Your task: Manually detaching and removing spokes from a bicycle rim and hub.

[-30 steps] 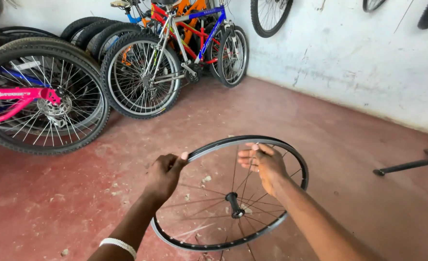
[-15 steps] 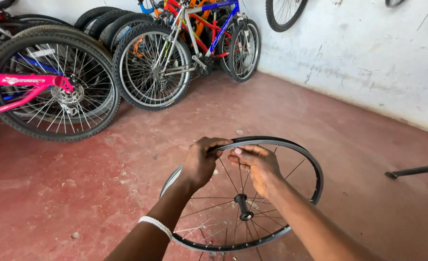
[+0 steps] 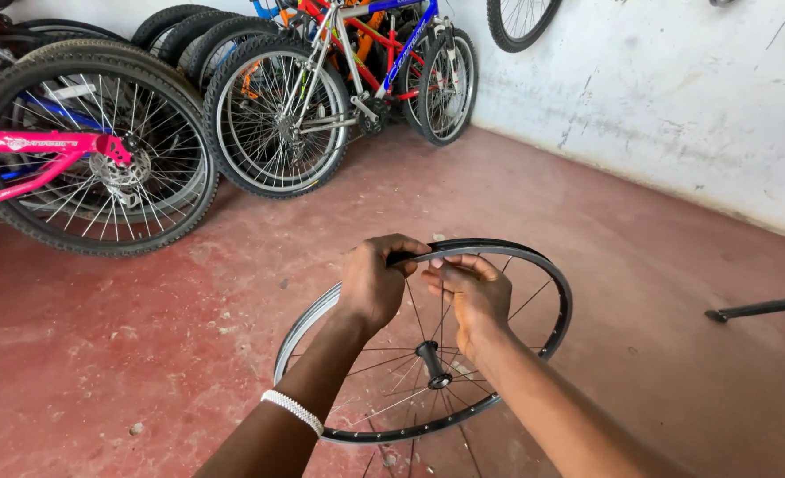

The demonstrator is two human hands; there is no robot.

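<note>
A bare bicycle wheel (image 3: 534,274), black-rimmed and tyreless, is held tilted just above the red floor (image 3: 144,354). Thin silver spokes run to its black hub (image 3: 432,361), whose axle points upward.

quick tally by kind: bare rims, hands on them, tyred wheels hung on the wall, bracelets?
Bare spoked wheel rim, no tyre: 1
Hands gripping its top edge: 2, left hand and right hand
Tyred wheel hung on the white wall, cut off by the frame: 1
White bead bracelet on the left wrist: 1
Total: 5
</note>
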